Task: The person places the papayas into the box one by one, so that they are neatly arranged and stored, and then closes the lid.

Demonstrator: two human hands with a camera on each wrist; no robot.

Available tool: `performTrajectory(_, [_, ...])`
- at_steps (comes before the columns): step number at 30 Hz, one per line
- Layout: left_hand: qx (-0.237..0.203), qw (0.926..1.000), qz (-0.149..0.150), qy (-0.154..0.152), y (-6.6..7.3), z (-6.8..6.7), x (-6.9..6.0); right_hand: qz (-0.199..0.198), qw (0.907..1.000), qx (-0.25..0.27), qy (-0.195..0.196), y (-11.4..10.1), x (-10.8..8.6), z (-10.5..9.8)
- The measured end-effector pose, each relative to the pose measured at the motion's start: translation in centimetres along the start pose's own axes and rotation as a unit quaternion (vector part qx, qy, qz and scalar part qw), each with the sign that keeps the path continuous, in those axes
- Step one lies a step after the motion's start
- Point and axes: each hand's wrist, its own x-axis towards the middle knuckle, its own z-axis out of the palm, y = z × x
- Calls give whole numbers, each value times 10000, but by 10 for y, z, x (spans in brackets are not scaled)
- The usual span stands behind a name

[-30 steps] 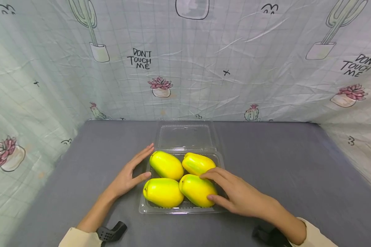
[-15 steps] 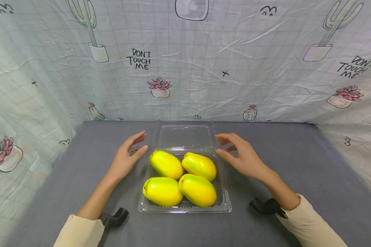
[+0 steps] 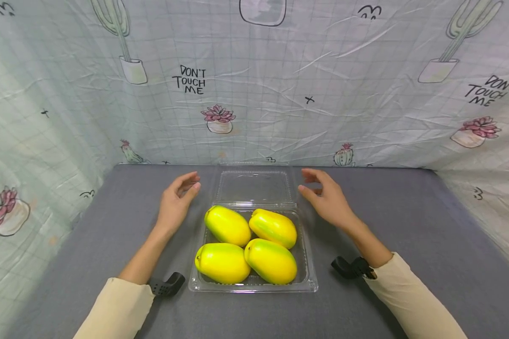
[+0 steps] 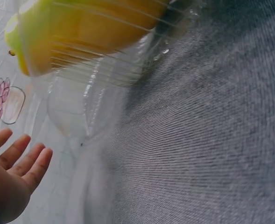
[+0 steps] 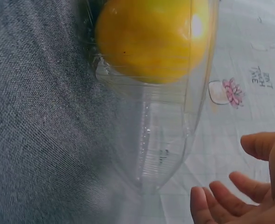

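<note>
Several yellow-green fruits [image 3: 270,262], shaped like mangoes or small papayas, lie in a clear plastic clamshell box [image 3: 254,288]. Its transparent lid [image 3: 254,188] is folded back flat behind them. My left hand [image 3: 176,200] hovers beside the lid's left edge, fingers relaxed and holding nothing. Across from it, my right hand [image 3: 328,200] is near the lid's right edge, thumb and fingers apart. Both wrist views show a gap between the hand and the box: the left fingers [image 4: 23,158] and the right fingers [image 5: 228,198] spread in the air, with a fruit visible through the box wall.
A grey cloth-covered table [image 3: 386,221] extends on both sides of the box. Behind it hangs a pale curtain [image 3: 271,94] printed with cacti and lettering, which also runs along both sides. Black wrist mounts [image 3: 167,285] sit at the cuffs of the cream sleeves [image 3: 116,306].
My right hand has left the front right fruit and moved back beside the lid. The left hand has also moved back, from the box's left side to the lid's left edge. The fruits stay put.
</note>
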Motion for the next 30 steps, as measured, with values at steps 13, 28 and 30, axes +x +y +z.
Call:
performTrajectory(13, [-672,9911,-1005,-559,0,13,8,1242,9892,630,-448,12,11,18])
performTrajectory(28, [-898,9853,-1243,-748,10,18,12,1854,9703,1434,-602,10,17,23])
performTrajectory(30, [-932,9851,-1245,-731,11,18,13,1842,9708,1430,-562,10,17,22])
